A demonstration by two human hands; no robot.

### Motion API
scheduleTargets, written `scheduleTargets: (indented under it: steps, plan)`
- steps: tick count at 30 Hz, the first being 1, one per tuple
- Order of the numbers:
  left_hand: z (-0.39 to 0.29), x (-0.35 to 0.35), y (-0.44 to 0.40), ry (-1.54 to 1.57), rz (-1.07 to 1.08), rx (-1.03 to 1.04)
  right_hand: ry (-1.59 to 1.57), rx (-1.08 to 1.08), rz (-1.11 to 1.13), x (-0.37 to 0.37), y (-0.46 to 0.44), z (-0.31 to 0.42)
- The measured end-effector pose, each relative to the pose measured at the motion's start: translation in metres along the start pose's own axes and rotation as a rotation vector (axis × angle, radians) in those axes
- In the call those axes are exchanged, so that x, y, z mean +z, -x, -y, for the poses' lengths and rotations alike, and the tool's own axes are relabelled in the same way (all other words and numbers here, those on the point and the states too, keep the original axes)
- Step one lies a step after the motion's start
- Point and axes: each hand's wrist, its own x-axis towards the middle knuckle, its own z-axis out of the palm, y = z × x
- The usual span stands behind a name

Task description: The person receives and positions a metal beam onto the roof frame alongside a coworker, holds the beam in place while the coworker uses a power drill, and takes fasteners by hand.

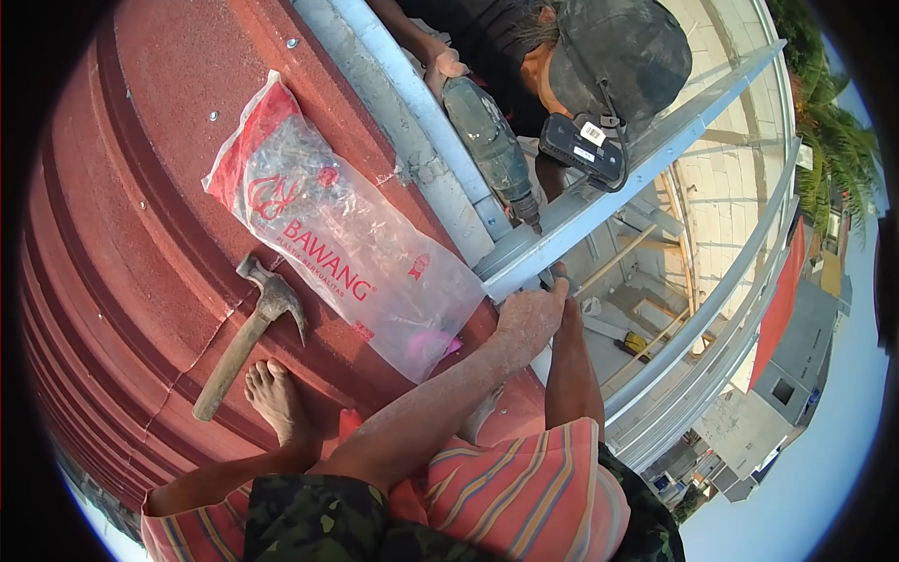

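My left hand (532, 323) is closed at the near end of a silver metal channel (599, 220), fingers bent against it. Right beside it, my right hand (568, 317) is partly hidden by the left, and its grip does not show clearly. On the far side, a co-worker's hand (446, 67) holds a worn green power drill (485, 136). Its tip points down at the channel close to my hands; whether it touches I cannot tell. A clear plastic bag (328, 234) with red print and small metal pieces inside lies left of my hands.
A claw hammer (251, 332) lies on the red ribbed roof (159, 197) near my bare foot (276, 398). The co-worker wears a dark cap (623, 61) with a black device (582, 150). Beyond the roof edge, an open drop shows framing and a yellow tool (637, 343) below.
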Motion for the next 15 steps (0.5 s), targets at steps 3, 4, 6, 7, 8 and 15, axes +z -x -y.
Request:
scheduleTargets:
  steps: [3,4,6,7,8,15]
  plan:
    - [0.000,0.001,-0.001,0.010,0.021,0.004,0.003,-0.003,0.001,0.002,0.002,0.001]
    - [0.000,0.001,-0.002,0.018,0.038,-0.005,0.004,-0.005,0.000,0.003,0.001,0.001]
    - [-0.001,0.001,-0.004,-0.029,0.075,0.011,-0.001,-0.011,-0.003,0.005,0.000,0.002]
    - [-0.001,0.000,-0.004,-0.074,0.098,-0.002,-0.002,-0.014,0.002,0.006,-0.001,0.002]
    - [-0.001,-0.002,-0.004,-0.091,0.110,0.018,-0.006,-0.020,0.001,0.008,-0.001,0.002]
    - [-0.007,-0.009,-0.006,-0.151,0.166,0.003,-0.035,-0.055,-0.001,0.019,-0.012,0.011]
